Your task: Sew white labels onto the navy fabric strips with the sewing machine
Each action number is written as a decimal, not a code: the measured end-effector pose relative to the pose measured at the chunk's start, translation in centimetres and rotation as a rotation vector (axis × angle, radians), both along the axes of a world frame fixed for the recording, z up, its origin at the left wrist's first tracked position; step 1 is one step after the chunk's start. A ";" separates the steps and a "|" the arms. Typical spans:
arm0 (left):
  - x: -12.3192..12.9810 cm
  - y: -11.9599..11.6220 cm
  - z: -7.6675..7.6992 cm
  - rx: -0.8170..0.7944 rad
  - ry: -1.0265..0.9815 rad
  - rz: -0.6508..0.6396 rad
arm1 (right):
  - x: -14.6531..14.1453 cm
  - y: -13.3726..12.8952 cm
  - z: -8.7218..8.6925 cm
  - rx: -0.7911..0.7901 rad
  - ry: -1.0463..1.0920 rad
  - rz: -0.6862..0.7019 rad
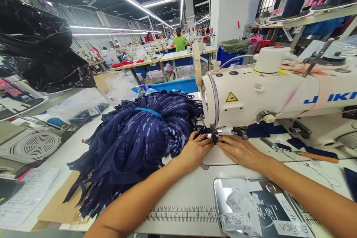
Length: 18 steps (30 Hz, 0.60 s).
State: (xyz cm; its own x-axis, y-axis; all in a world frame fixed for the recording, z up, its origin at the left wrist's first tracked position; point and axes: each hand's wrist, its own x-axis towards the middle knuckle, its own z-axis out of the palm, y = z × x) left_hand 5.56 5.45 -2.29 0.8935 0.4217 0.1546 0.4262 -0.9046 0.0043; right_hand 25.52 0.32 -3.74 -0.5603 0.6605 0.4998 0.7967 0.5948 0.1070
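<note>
Under the needle end of a cream sewing machine [267, 93] lies a small dark navy piece of fabric [214, 138], partly covered by my fingers. My left hand [196, 148] holds its left side, fingers curved down at the machine's foot. From the right, my right hand [240, 150] grips the same piece, fingertips close to the left ones. A small white patch shows by the left fingertips; I cannot make out what it is. Left of the machine, touching my left forearm, is a large heap of navy lace garments [136, 137] tied with a blue strip [149, 111].
A metal tray [267, 182] with white printed labels sits before my right forearm. Tweezers and an orange-handled tool [318, 156] lie right, near navy scraps [264, 130]. A black plastic bag [36, 41] hangs upper left. A person in green [180, 41] sits farther back.
</note>
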 end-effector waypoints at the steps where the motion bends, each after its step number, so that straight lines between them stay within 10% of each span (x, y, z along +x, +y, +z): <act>1: 0.0 0.0 0.0 -0.009 -0.001 0.000 | 0.0 0.0 0.0 -0.005 0.004 0.001; 18: 0.0 1.5 0.4 -0.076 0.017 -0.016 | -0.1 0.5 -0.9 -0.045 0.038 -0.083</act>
State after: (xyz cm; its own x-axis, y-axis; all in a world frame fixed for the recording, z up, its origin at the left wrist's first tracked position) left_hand 5.57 6.91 -1.87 0.9025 0.4170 0.1073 0.4120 -0.9088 0.0662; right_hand 25.44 0.77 -4.68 -0.4837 0.7263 0.4883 0.8464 0.5301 0.0499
